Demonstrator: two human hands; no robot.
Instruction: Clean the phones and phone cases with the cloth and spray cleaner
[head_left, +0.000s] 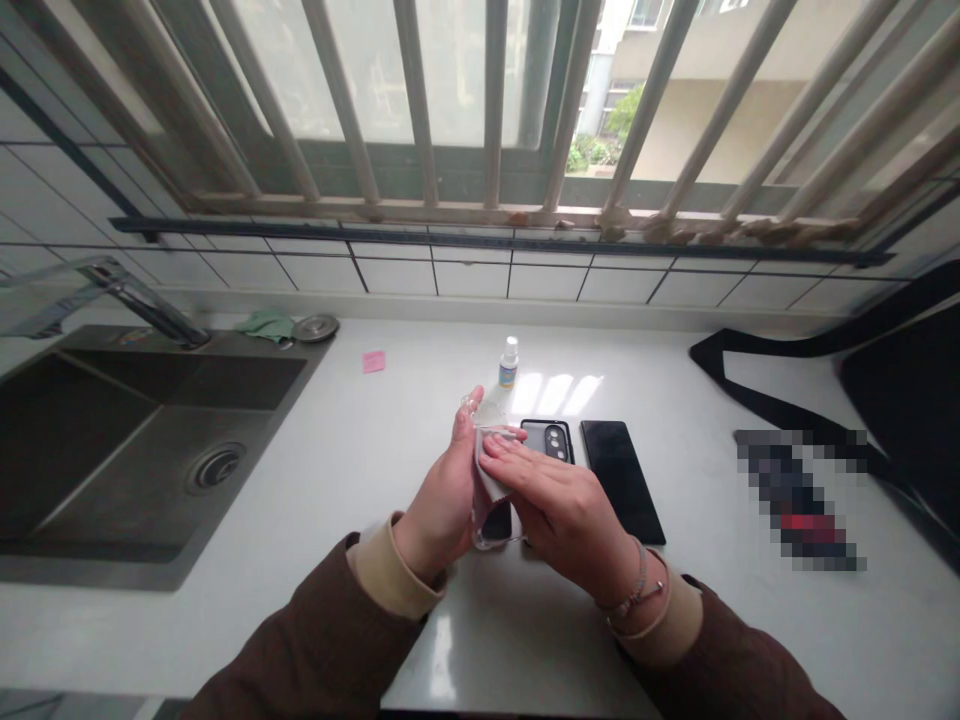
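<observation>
My left hand (439, 505) grips what looks like a clear phone case (491, 543) by its side, thumb pointing up. A dark patch shows in the lower part of the case; whether it is a phone or a see-through area I cannot tell. With the fingers laid flat together, my right hand (559, 500) presses a light grey cloth (487, 480) against the case. Just behind that hand, partly covered by it, lies a black-rimmed phone case (536, 432) with camera openings. A black phone (622, 480) lies flat to its right.
A small white-capped bottle (508, 365) stands beyond my hands, with a pink slip (373, 362) to its left. The sink (300, 400) and faucet (150, 305) are at left, near a green cloth (266, 325) and metal strainer (315, 327). A black strap (787, 345) lies at right.
</observation>
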